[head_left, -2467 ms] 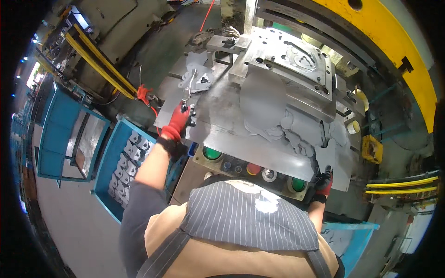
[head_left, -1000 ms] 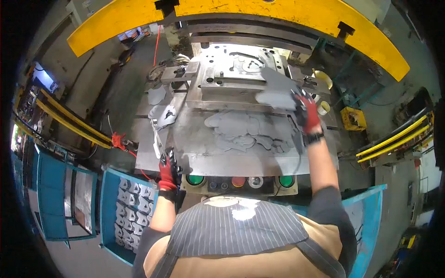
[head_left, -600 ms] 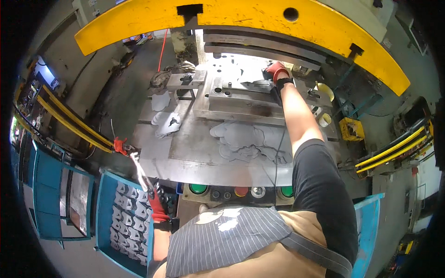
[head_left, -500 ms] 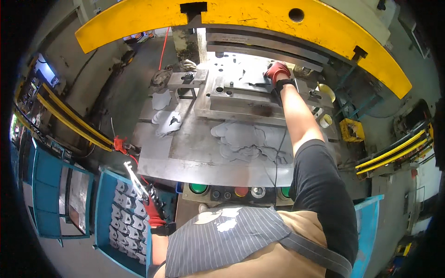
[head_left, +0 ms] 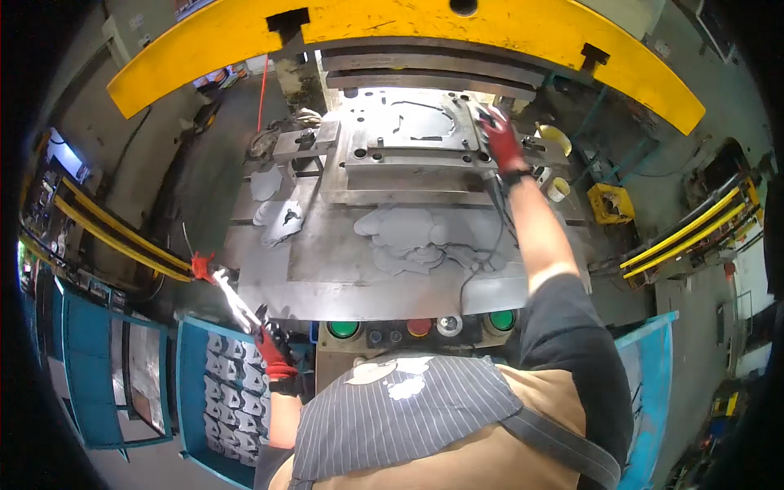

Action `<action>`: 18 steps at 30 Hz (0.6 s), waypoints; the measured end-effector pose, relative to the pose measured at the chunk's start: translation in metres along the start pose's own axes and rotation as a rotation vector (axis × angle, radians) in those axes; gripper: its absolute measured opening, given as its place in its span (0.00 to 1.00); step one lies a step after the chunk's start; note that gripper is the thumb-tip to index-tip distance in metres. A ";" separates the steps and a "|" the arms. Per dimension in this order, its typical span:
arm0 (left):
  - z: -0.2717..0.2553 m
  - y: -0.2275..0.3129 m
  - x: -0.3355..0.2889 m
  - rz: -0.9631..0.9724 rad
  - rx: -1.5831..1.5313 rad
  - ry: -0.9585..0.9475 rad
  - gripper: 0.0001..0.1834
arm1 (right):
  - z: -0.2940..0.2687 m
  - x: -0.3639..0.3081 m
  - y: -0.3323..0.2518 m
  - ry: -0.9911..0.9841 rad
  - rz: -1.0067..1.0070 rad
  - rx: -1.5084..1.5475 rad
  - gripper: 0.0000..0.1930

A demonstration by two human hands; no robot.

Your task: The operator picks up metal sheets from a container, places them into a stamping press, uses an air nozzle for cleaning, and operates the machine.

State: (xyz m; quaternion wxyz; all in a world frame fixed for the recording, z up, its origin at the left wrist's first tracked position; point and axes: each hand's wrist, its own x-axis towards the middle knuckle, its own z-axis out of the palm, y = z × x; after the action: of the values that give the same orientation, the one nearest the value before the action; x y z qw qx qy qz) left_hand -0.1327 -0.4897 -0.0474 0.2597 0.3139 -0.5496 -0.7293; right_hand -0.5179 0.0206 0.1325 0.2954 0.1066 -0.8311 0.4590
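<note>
My left hand, in a red and black glove, is closed on a long pale metal tool with slim, tong-like arms, beside the left front corner of the press table. My right hand, gloved in red, reaches to the right end of the steel die. Motion smears its fingers, so whether they hold anything cannot be told. A curved dark outline marks the die's bright top plate. Several flat grey metal blanks lie piled on the table in front, and a smaller stack of grey cut pieces lies left.
A yellow press beam spans above the die. Green and red buttons line the table's front. A blue bin of stacked grey parts stands at left, another blue bin at right. Small tubs and a yellow crate sit right.
My right hand has drawn back from over the die to its right end, and the dark outline on the plate now shows. The left hand's tool has swung slightly. The view has shifted.
</note>
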 end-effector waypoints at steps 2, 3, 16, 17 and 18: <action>-0.018 -0.006 0.000 0.024 0.020 0.188 0.11 | -0.065 -0.079 -0.025 -0.038 0.434 0.725 0.20; -0.021 -0.005 -0.004 0.037 -0.045 0.155 0.10 | -0.102 -0.118 -0.009 -0.005 0.510 0.710 0.21; -0.011 -0.070 -0.006 0.003 1.358 -0.822 0.23 | -0.173 -0.467 0.071 -0.407 0.723 0.327 0.18; 0.007 -0.071 0.005 0.151 1.615 -0.974 0.24 | -0.171 -0.447 0.051 -0.384 0.929 0.485 0.18; 0.012 -0.082 0.019 0.253 1.667 -1.090 0.22 | -0.169 -0.418 0.017 -0.331 1.139 0.626 0.19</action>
State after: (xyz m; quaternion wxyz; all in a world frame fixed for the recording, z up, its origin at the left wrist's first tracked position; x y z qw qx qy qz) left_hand -0.1569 -0.4747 -0.1274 -0.2547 -0.0418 -0.9583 -0.1229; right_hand -0.1237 0.1305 -0.0570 -0.1692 -0.1991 -0.6194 0.7403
